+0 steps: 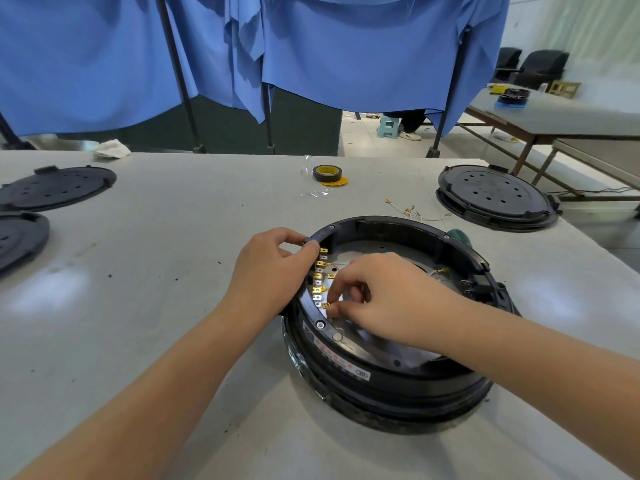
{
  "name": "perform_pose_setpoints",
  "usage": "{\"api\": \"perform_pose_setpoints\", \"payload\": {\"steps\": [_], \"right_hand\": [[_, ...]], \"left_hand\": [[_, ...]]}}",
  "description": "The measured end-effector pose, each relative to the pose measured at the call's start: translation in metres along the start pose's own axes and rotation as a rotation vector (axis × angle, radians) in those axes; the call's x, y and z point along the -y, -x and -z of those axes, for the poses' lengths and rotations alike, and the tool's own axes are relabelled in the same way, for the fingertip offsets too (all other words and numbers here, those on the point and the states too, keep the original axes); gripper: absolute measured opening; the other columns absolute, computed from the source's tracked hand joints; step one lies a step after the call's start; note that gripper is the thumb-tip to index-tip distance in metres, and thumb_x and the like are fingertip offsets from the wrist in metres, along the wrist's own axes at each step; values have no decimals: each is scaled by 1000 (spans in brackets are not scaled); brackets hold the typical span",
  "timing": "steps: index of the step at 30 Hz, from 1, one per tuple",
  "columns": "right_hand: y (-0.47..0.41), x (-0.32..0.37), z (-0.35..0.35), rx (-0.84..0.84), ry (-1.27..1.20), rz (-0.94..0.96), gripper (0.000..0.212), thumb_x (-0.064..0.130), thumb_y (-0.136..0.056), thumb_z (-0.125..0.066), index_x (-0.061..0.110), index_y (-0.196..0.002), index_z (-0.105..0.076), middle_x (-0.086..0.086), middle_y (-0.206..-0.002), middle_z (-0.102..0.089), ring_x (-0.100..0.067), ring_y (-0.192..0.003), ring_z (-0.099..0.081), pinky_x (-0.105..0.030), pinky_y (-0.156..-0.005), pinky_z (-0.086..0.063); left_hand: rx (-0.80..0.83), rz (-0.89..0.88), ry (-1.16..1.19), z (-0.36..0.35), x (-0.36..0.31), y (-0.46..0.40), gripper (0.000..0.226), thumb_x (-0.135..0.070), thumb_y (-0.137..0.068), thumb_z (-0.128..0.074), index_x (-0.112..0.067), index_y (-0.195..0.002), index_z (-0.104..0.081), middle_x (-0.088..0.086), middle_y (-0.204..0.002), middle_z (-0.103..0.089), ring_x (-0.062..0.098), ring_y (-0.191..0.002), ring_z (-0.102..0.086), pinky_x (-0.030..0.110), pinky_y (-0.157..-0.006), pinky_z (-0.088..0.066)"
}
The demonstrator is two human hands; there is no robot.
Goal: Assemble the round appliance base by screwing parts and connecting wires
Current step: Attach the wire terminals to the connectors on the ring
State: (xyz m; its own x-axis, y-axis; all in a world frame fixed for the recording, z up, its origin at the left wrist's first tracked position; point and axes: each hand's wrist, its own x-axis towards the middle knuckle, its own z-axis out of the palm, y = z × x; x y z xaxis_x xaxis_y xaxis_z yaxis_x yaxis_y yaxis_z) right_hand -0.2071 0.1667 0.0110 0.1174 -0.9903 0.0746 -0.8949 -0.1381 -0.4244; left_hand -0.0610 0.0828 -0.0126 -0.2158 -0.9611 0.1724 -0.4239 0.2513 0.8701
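Both hands (273, 268) (384, 296) curled, pinching

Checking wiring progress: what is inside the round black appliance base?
Inside the round black appliance base: a row of brass terminals, thin wires, a grey metal plate. The right hand covers the middle.

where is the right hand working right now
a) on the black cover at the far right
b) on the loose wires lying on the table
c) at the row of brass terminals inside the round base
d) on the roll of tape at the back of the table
c: the right hand reaches into the round base and its fingers pinch at the lowest of the brass terminals, while the left hand grips the rim.
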Motion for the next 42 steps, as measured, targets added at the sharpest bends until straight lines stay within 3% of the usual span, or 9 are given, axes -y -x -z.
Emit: {"api": "perform_pose_setpoints", "payload": {"steps": [5, 12, 15, 19, 22, 27, 32, 42], "right_hand": [[-1, 1, 0, -1, -10, -10, 10, 42, -82, -67, 33, -78, -68, 12, -56, -50, 1, -55, -48, -24, -54, -34], [-1, 1, 2, 15, 14, 12, 10, 43, -82, -67, 33, -80, -68, 11, -60, -52, -2, -59, -49, -25, -56, -39], [-1, 0, 2, 15, 34, 26, 10, 42, -82, -67, 33, -78, -67, 10, -63, -54, -3, -61, -50, -24, -56, -38], [-1, -1, 1, 0, 31, 29, 10, 43, -81, -67, 33, -79, -67, 10, -63, -55, -2, -61, -50, -26, -57, -40], [-2, -1, 0, -7, 21, 28, 9, 42, -81, -68, 33, -78, -67, 9, -61, -54, -2, -60, -50, -27, -57, -42], [-2, 1, 1, 4, 26, 13, 10, 41, -81, -67, 32, -77, -67, 10, -58, -53, -2, -58, -50, -27, -56, -42], [-3, 6, 0, -11, 37, 15, 11, 39, -81, -67, 29, -77, -70, 10, -54, -51, -2, -54, -48, -25, -52, -34], [1, 8, 5, 35, 92, 16, 9, 38, -83, -65, 32, -77, -64, 11, -62, -52, -1, -61, -49, -25, -55, -36]], "left_hand": [[-41, 1, -39, 0, -2, 1, 13, -39, -83, -66, -26, -84, -71, -5, -51, -63, 7, -49, -58, 24, -52, -38], [-35, -33, -135, 2, -4, 3, 23, -44, -87, -59, -26, -88, -73, -11, -63, -61, 13, -63, -61, 26, -60, -41], [-6, -29, -186, 4, -5, 2, 30, -48, -89, -56, -24, -91, -74, -5, -75, -67, 17, -72, -64, 29, -64, -47], [40, -13, -250, 9, -8, 0, 33, -51, -88, -55, -26, -97, -74, -4, -88, -69, 10, -75, -62, 21, -58, -41], [109, 7, -275, 13, -10, 0, 36, -54, -85, -58, -26, -101, -73, -3, -85, -70, 6, -67, -63, 19, -52, -40], [122, 5, -313, 13, -12, 5, 45, -55, -84, -60, -22, -114, -69, 6, -98, -72, 21, -89, -67, 33, -81, -53], [108, 6, -277, 12, -14, 9, 38, -52, -85, -60, -24, -108, -71, 4, -79, -66, 23, -80, -67, 33, -74, -54], [121, -35, -329, 12, -13, 7, 46, -55, -87, -55, -22, -116, -69, 5, -103, -72, 21, -92, -66, 30, -78, -50]]}}
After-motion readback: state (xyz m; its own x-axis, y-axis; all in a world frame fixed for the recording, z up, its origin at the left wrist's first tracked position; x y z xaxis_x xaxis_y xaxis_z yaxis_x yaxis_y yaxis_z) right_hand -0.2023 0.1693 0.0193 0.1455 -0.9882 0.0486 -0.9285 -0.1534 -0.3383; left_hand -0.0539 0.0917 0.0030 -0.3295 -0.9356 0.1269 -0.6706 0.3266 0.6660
